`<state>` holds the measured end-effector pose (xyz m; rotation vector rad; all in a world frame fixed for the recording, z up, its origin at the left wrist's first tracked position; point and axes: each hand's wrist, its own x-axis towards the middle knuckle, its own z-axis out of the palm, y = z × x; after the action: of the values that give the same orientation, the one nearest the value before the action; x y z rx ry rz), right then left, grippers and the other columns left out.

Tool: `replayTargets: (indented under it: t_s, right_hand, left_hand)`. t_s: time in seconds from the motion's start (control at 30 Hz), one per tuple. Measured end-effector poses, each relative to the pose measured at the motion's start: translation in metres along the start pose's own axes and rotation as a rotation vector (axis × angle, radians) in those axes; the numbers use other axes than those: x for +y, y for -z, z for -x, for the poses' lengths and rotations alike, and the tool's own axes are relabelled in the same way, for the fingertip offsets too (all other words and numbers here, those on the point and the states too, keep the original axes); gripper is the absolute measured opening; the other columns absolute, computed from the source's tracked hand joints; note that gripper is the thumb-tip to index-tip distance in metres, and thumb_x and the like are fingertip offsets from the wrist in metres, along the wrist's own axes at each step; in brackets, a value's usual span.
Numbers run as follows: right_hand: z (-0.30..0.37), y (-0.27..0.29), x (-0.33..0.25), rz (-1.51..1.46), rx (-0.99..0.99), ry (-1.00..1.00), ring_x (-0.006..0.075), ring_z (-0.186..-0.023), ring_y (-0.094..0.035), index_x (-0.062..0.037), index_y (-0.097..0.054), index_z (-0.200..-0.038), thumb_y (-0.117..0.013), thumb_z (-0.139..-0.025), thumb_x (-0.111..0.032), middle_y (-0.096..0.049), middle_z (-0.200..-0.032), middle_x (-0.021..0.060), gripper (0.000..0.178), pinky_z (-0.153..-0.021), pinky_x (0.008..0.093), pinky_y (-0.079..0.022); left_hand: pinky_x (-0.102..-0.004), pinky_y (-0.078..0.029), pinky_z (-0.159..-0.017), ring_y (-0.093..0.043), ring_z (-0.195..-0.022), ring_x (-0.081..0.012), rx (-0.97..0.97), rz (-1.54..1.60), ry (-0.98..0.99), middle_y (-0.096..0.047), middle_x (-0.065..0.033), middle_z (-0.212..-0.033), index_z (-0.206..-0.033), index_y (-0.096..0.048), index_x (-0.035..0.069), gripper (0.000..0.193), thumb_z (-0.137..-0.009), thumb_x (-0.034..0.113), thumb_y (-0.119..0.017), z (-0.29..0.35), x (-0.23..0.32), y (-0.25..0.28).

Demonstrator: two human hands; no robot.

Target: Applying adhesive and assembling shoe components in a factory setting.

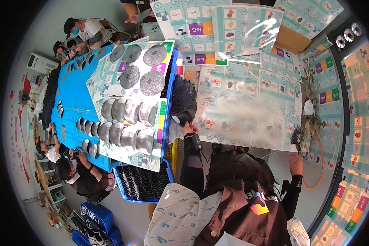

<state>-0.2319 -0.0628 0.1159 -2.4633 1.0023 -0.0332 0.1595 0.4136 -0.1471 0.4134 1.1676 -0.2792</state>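
My left hand [189, 129] is closed on the near edge of a black curved piece [187, 116], at the end of a dark stack of similar pieces [183, 92] beside the work board. At the right edge of the board, my right hand [296, 165] is closed at the lower end of a dark spray gun [296, 140]; the fingers are partly hidden. An orange hose [320, 172] loops beside that hand. The printed board [233, 108] in front of me carries a grey, dusty smear across its middle.
On the left, printed sheets [95, 88] hold grey speckled discs [155, 55] and curved pieces [129, 137]. Beyond is a blue table [71, 108] with people around it. A blue crate [143, 200] full of black pieces stands near my left arm. Printed panels [248, 30] rise behind the board.
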Motion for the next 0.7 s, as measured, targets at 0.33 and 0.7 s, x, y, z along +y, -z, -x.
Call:
replayTargets:
  t_s: [0.33, 0.7]
  right_hand:
    - [-0.039, -0.021, 0.077, 0.027, -0.084, 0.159, 0.0339, -0.102, -0.065, -0.0039, -0.069, -0.104, -0.065, -0.086, -0.012, -0.069, -0.105, 0.0161, 0.02, -0.092, 0.0404, -0.051]
    - [-0.128, -0.02, 0.144, 0.36, -0.292, -0.154, 0.0421, -0.117, -0.055, -0.0062, -0.047, -0.134, -0.075, -0.079, -0.016, -0.045, -0.135, 0.0198, 0.062, -0.096, 0.0488, -0.051]
  left_hand:
    - [-0.0343, -0.053, -0.059, -0.061, -0.07, -0.0219, 0.03, -0.833, -1.07, -0.063, -0.0085, -0.089, -0.107, -0.055, 0.001, 0.033, -0.079, 0.01, -0.069, 0.128, -0.026, 0.041]
    - [-0.0366, -0.052, -0.067, -0.064, -0.072, -0.0198, -0.43, -1.568, -1.382, -0.07, -0.0102, -0.094, -0.114, -0.066, 0.0, 0.031, -0.084, 0.006, -0.069, 0.363, -0.223, -0.082]
